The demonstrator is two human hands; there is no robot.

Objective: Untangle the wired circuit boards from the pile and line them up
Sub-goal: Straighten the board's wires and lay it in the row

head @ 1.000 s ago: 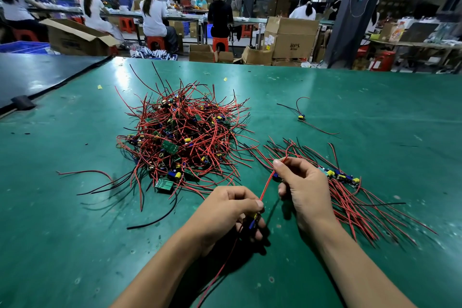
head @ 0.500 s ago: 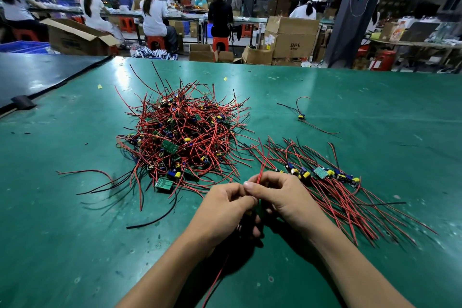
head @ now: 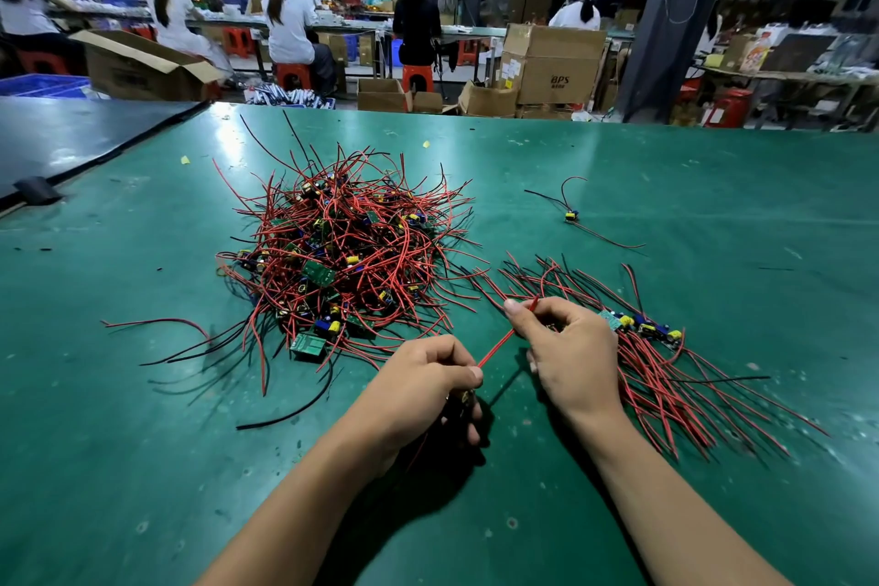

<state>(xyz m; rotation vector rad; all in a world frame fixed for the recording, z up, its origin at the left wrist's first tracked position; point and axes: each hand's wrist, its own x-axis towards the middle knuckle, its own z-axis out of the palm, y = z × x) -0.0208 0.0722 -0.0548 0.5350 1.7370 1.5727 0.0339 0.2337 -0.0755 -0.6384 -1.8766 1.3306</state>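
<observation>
One thin red wire [head: 499,343] runs straight from the left hand [head: 428,376], which pinches its lower end, to the right hand [head: 566,347], pinching its upper end. Beyond, a tangled pile [head: 342,252] of glossy leads and green boards; rightward, a combed row [head: 666,376] on the scuffed green table [head: 142,466].

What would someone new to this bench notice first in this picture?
The tangled pile of red-wired circuit boards dominates the middle of the green table. In front of it, the left hand and right hand pinch one red wire taut between them. To their right lies a neat row of boards, wires fanned out.
</observation>
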